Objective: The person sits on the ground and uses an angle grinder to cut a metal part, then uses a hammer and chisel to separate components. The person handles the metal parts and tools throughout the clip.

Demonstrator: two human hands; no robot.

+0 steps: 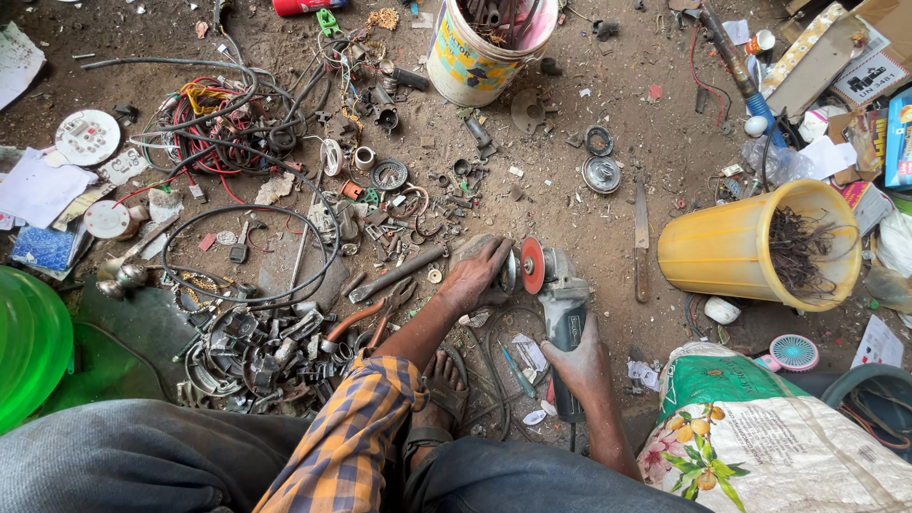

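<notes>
Head view, looking straight down at a dirt floor littered with scrap. I see my right hand (581, 366) clenched around the dark body of an angle grinder (560, 309), fingers wrapped over the handle, with the tool lying low near the ground and its red disc (532, 265) standing on edge at the front end. My left hand (478, 274) is pressed down over a small round metal part (508, 273), grasping it against the floor; the part sits just beside the disc, and I cannot tell whether the two are touching. The left forearm comes out of an orange and blue checked sleeve (347, 446). A sandalled foot (442, 389) rests on the ground between the two arms. Just left of the left hand lie a long metal rod (397, 274) and a pair of pliers with orange grips (370, 318). Further left is a pile of metal brackets and rings (256, 351), ringed by a loop of black cable (249, 255), and beyond that a tangle of red and black wires (223, 119). A knife (641, 237) lies right of the grinder, and beside it a yellow bucket (731, 249) tipped on its side, holding dark wiry scrap. A white printed bucket (475, 52) stands upright at the top. A printed sack (769, 437) sits at lower right, a green plastic lid (28, 342) at far left.
</notes>
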